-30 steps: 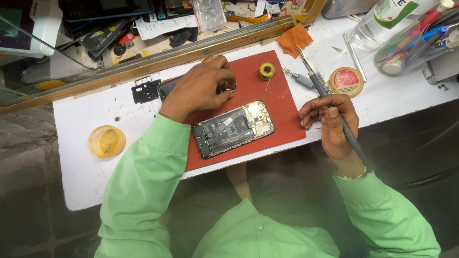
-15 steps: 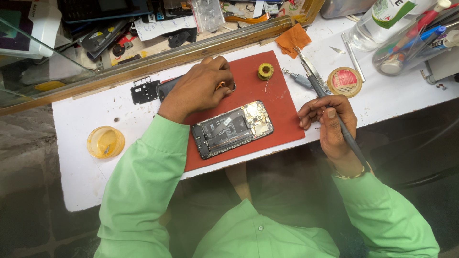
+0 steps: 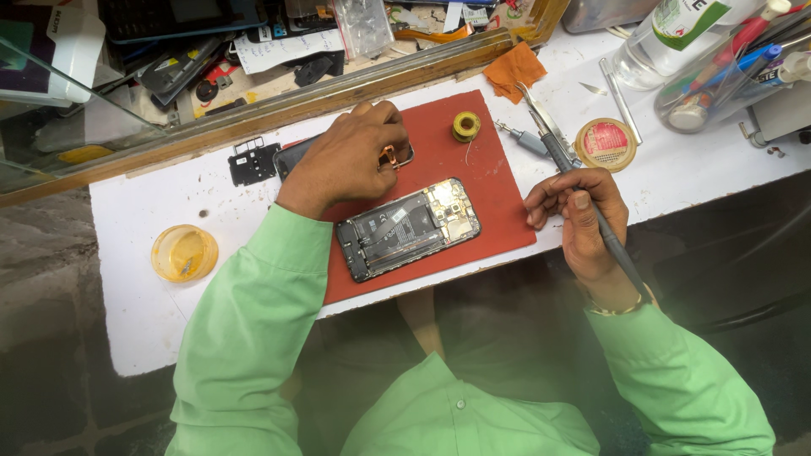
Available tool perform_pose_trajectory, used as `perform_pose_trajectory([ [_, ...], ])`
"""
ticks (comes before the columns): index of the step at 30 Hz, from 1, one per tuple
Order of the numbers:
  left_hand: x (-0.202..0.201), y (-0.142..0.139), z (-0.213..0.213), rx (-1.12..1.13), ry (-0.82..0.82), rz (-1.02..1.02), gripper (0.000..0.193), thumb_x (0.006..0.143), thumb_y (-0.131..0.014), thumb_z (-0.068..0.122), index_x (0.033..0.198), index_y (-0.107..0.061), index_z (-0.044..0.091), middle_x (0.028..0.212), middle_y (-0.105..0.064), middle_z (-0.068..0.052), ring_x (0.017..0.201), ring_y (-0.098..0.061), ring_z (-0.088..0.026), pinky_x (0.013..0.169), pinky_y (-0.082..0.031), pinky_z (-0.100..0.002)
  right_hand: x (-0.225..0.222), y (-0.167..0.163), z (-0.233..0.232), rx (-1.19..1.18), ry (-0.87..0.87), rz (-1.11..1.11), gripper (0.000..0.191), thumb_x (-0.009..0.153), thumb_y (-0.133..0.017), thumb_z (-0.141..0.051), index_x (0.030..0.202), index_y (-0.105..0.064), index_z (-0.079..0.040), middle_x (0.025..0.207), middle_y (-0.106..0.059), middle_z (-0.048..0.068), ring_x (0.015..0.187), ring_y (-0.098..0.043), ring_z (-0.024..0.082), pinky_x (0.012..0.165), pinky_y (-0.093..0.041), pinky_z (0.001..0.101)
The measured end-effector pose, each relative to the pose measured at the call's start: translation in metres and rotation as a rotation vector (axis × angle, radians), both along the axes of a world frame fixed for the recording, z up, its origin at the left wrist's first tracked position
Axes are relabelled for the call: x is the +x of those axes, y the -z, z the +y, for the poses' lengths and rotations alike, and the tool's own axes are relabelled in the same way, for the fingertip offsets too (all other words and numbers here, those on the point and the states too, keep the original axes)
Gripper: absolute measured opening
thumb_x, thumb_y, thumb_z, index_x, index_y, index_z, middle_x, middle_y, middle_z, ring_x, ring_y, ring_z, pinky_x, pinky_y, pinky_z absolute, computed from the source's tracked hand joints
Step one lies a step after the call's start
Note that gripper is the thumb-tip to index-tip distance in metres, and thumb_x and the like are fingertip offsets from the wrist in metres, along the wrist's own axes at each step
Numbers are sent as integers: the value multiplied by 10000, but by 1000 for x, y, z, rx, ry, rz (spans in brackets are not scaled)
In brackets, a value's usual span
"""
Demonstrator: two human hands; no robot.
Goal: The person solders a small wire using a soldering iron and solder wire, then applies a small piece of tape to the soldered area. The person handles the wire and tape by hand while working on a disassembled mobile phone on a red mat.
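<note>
- Fingers of the left hand (image 3: 351, 156) curled down on the red mat (image 3: 494, 203), tips pinched round a small copper-coloured metal part (image 3: 394, 156) near the mat's far edge; what lies under the palm is hidden.
- Fingers of the right hand (image 3: 583, 219) closed round a slim grey tool (image 3: 591, 207), pen-style grip, thumb on top; the shaft runs from the wrist up past the fingers, its tip over the white table beyond the mat's right edge.
- White table (image 3: 127, 312): the largest surface, wooden ledge along its far side, cluttered shelf behind.
- Red mat: centre of the table, lying at a slight slant, front edge near the table's front edge.
- Opened phone (image 3: 408, 228): back off, battery and board showing, flat on the mat between the two hands, touching neither.
- Clear plastic bottle (image 3: 667, 38): far right, lying beside a clear case of pens.
- Orange cloth (image 3: 515, 69): just beyond the mat's far right corner.
- Yellow shallow dish (image 3: 184, 252): on the table left of the left sleeve, well apart from the mat.
- Round tin (image 3: 606, 143): red and cream top, right of the tool's tip.
- Black bracket piece (image 3: 253, 163): just left of the left hand, off the mat.
- Solder spool (image 3: 465, 126): small, yellow, at the mat's far right, a thin wire trailing from it.
</note>
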State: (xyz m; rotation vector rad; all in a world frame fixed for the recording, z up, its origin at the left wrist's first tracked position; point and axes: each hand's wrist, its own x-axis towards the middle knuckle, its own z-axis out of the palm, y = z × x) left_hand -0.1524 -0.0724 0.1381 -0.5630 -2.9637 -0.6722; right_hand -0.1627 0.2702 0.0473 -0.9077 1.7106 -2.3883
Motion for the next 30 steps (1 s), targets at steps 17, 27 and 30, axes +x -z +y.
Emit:
perform_pose_trajectory([
  [17,0,1,0,89,13,82,87,796,-728,144,843,-692,79,1084,-616,-62,1039,-563,-272,897,-457,-417,0,-4,0,5,-4,18,274,1152,-518,-314,1217,-508,-49,1053,-678,213,805,-648,189,748,-550,314],
  [27,8,0,20,312,21,203,104,874,-747,154,922,-682,88,824,-682,-51,806,-639,-257,826,-462,-396,5,-7,-1,-4,-7,7,288,1147,-529,-339,1218,-510,-60,1057,-680,210,813,-647,189,780,-545,327],
  [30,9,6,30,306,9,194,89,887,-735,131,948,-693,84,825,-694,-59,806,-648,-267,820,-471,-406,7,-7,-1,0,-8,5,300,1142,-537,-349,1218,-512,-60,1064,-680,210,815,-646,191,797,-545,336],
])
